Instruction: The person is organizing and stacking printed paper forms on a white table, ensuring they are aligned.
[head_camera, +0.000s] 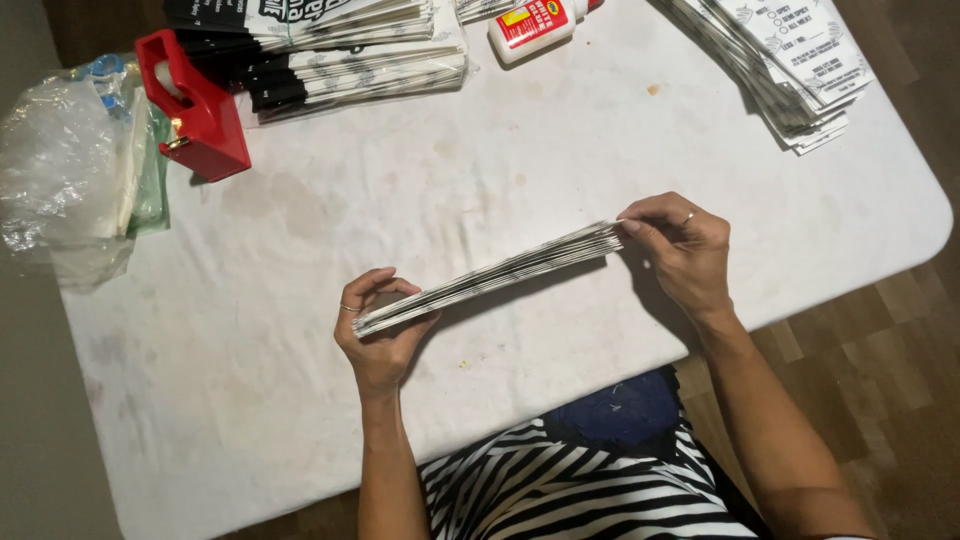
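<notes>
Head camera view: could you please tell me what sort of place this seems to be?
Probably a home or small-workshop packing table. A stained white table on a wood floor holds stacks of printed paper bags, a glue bottle and a red tape dispenser.

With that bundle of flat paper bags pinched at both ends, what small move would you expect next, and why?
Probably a tap of the bundle on the table to square its edges. The left hand and right hand grip opposite ends and hold it on edge just above the surface, and the sheets look slightly fanned at the left end.
</notes>
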